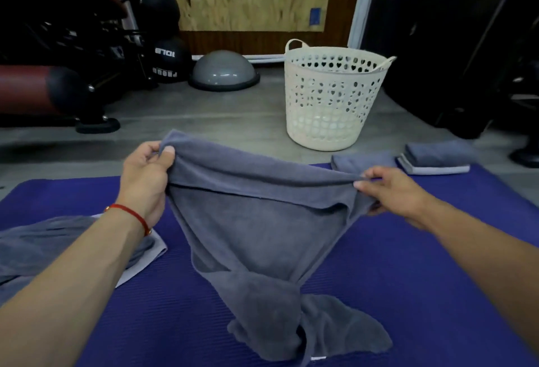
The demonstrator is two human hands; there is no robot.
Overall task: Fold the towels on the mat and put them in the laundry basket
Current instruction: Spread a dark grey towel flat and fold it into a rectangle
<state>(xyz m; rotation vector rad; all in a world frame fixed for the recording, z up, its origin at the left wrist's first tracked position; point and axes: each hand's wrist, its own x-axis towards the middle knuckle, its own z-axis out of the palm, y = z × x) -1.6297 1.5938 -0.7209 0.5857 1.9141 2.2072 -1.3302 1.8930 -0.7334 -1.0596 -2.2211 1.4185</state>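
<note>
A grey towel (259,229) hangs stretched between my two hands above the purple mat (408,279), its lower end bunched on the mat near me. My left hand (145,174) pinches the towel's upper left corner. My right hand (390,191) pinches its upper right edge. More unfolded grey towels (43,247) lie heaped on the mat at the left under my left forearm. Folded grey towels (437,153) sit at the mat's far right edge. The cream laundry basket (332,98) stands on the floor beyond the mat; pale cloth shows through its lower holes.
A grey half-dome balance trainer (223,70) sits on the floor left of the basket. Dark gym equipment and black balls (167,59) fill the far left. A dark object stands at the far right. Grey floor lies between mat and basket.
</note>
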